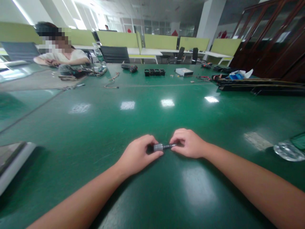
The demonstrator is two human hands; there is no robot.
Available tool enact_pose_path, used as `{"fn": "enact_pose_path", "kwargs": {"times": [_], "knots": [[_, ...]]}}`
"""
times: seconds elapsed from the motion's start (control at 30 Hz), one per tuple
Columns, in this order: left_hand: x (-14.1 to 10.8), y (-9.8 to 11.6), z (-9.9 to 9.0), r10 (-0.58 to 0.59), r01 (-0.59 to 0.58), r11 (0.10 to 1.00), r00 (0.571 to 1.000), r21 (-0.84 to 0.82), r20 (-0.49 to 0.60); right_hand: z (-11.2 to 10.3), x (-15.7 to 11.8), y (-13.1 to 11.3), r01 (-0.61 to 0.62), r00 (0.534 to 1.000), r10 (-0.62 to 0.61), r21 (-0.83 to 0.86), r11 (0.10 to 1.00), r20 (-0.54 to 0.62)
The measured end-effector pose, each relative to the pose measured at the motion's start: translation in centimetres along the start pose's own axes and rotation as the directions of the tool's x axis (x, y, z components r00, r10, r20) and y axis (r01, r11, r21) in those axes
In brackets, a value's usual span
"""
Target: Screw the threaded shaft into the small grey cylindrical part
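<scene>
Above the green table (pixel 152 109), both hands meet at a small metal part (pixel 158 147), a silver cylinder with a thinner dark shaft (pixel 166 146) running out to the right. My left hand (pixel 138 154) holds the thick cylinder end between thumb and fingers. The far tip of the shaft is pinched by the thumb and fingers of my right hand (pixel 188 143), which partly hide it. The part lies roughly level. Whether cylinder and shaft are one piece cannot be made out.
At the left edge lies a flat grey-white object (pixel 17 162). A clear plastic bottle (pixel 289 151) is at the right edge. Dark bars (pixel 257 86), a black block (pixel 154 72) and a white box (pixel 184 72) are farther back. Another person (pixel 63 54) sits far left.
</scene>
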State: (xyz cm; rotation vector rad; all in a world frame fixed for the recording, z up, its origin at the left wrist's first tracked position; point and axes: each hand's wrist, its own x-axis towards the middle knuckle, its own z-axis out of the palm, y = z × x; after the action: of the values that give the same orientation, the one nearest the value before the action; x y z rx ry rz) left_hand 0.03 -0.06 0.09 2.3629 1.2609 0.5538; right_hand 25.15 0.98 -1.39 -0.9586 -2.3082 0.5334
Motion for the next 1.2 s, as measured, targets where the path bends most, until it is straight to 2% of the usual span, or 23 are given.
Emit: {"fn": "enact_pose_path", "kwargs": {"times": [0.2, 0.27, 0.63, 1.2], "knots": [[-0.1, 0.0, -0.1, 0.0, 0.0, 1.0, 1.0, -0.001, 0.0, 0.7, -0.1, -0.7, -0.122, 0.992, 0.123, 0.23, 0.966, 0.01], [0.0, 0.0, 0.0, 0.001, -0.001, 1.0, 1.0, -0.001, 0.003, 0.8, -0.2, -0.6, -0.146, 0.989, 0.146, 0.261, 0.954, 0.02], [-0.1, -0.2, 0.0, -0.01, 0.01, 1.0, 1.0, -0.007, 0.016, 0.6, 0.0, -0.8, -0.008, 1.0, 0.006, 0.108, 0.994, 0.022], [0.2, -0.1, 0.3, -0.001, 0.002, 1.0, 1.0, 0.027, -0.005, 1.2, 0.5, -0.8, 0.036, 0.999, -0.036, 0.019, 0.999, 0.012]]}}
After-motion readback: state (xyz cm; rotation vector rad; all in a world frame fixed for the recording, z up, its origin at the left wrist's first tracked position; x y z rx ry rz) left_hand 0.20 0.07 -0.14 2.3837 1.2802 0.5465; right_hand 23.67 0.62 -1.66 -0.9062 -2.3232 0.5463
